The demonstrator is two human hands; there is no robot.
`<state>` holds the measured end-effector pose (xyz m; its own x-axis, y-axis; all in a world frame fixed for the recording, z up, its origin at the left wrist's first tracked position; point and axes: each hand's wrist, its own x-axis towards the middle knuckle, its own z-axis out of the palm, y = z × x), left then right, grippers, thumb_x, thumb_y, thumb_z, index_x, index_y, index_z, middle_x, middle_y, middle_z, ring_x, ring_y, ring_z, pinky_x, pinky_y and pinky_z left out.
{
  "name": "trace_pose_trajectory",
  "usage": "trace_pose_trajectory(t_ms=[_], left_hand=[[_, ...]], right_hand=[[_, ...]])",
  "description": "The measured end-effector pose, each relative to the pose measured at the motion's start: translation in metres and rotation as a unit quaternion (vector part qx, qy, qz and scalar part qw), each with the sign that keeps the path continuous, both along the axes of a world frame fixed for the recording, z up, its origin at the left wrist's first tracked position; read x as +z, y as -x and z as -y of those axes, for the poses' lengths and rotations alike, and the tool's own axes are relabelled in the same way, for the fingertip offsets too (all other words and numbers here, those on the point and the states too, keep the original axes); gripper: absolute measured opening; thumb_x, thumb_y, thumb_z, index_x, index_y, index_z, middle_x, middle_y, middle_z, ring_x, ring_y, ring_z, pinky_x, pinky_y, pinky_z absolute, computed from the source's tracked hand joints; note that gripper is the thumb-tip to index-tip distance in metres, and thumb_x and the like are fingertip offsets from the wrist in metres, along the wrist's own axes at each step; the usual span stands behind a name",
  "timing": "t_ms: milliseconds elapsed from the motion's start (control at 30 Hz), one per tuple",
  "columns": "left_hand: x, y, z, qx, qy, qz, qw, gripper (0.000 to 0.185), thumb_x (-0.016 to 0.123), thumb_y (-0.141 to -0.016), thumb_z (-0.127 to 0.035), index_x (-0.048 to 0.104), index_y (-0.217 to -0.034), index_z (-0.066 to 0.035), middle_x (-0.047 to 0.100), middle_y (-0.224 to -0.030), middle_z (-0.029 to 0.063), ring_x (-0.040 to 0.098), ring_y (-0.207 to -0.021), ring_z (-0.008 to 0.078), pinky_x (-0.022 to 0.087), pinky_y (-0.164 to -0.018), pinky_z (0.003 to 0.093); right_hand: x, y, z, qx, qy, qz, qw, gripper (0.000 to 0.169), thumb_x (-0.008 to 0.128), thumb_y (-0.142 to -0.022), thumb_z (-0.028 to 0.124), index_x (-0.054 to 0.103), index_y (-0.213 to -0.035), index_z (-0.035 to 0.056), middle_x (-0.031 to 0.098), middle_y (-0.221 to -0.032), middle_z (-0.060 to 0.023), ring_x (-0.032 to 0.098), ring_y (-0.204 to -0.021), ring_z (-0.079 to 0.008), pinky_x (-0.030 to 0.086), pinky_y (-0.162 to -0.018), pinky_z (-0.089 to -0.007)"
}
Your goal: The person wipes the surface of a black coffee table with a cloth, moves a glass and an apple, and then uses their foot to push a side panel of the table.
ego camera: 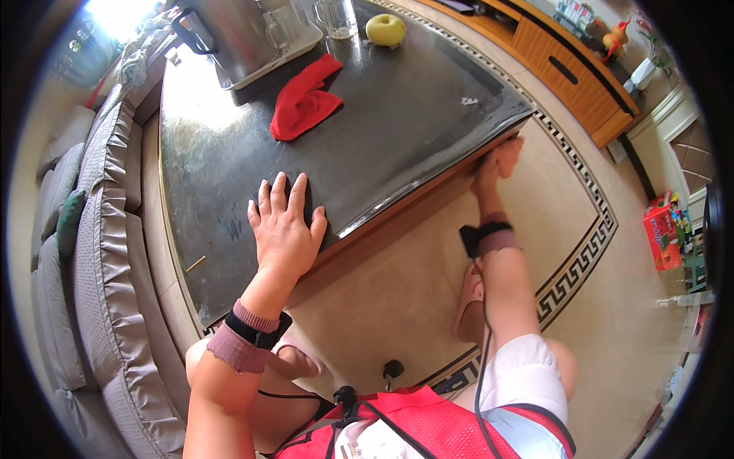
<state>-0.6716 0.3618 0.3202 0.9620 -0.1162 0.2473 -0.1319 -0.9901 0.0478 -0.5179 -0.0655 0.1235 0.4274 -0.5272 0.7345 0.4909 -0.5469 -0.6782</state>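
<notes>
My left hand (pixel 285 225) lies palm down on the dark tabletop (pixel 378 149), near its front edge, fingers spread, with nothing in it. My right hand (pixel 498 158) is at the table's right front corner, just beyond the edge; its fingers are partly hidden and blurred, so whether it grips anything is unclear. A crumpled red cloth (pixel 304 103) rests on the tabletop ahead of my left hand. A scrap of white paper (pixel 469 101) lies near the right end, and a thin stick (pixel 195 264) at the left.
A metal kettle (pixel 243 40) and glass mugs stand on a white tray (pixel 229 84) at the back. Beside them are another glass mug (pixel 337 20) and a yellow-green apple (pixel 385 30). A grey sofa (pixel 109 275) flanks the left; a wooden cabinet (pixel 565 69) stands at the upper right.
</notes>
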Motion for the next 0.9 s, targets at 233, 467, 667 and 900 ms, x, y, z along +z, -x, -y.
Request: trace_pose_trajectory(t_ms=[233,467,667,900], left_hand=[[0.005,0.002,-0.005,0.0,0.0,-0.011,1.0,0.059,0.054,-0.096,-0.039,0.045,-0.148,-0.014,0.038,-0.155,0.0187,0.027,-0.147,0.0403,0.018,-0.119,0.0568],[-0.001,-0.001,-0.005,0.008,-0.004,-0.003,1.0,0.059,0.053,-0.096,-0.04,0.045,-0.148,-0.014,0.038,-0.156,0.0183,0.027,-0.148,0.0399,0.018,-0.12,0.0568],[-0.001,-0.002,-0.008,0.011,0.004,-0.01,1.0,0.059,0.051,-0.097,-0.041,0.045,-0.149,-0.014,0.038,-0.157,0.0177,0.026,-0.148,0.0394,0.017,-0.12,0.0559],[0.0,-0.003,-0.007,-0.005,-0.006,-0.016,1.0,0.06,0.053,-0.097,-0.038,0.042,-0.15,-0.014,0.036,-0.157,0.019,0.027,-0.148,0.0406,0.018,-0.12,0.056]], right_hand=[[0.007,-0.016,-0.015,0.017,-0.211,-0.02,0.977,0.014,0.051,-0.097,0.018,0.049,-0.093,0.0049,0.049,-0.087,-0.0073,0.05,-0.088,-0.0221,0.045,-0.08,-0.0352],[0.037,0.066,-0.163,-0.107,-0.104,-0.026,0.988,0.023,0.052,-0.098,0.026,0.043,-0.096,0.0048,0.041,-0.088,-0.0013,0.044,-0.081,-0.0194,0.04,-0.073,-0.0334],[0.027,0.158,-0.331,-0.01,-0.211,-0.014,0.977,0.005,0.055,-0.083,0.0,0.053,-0.087,0.0004,0.052,-0.09,-0.0111,0.052,-0.083,-0.0306,0.047,-0.09,-0.0407],[0.003,0.194,-0.346,0.147,-0.215,-0.142,0.955,0.017,0.057,-0.092,0.009,0.06,-0.108,0.0039,0.052,-0.096,-0.0101,0.053,-0.088,-0.0234,0.047,-0.078,-0.035]])
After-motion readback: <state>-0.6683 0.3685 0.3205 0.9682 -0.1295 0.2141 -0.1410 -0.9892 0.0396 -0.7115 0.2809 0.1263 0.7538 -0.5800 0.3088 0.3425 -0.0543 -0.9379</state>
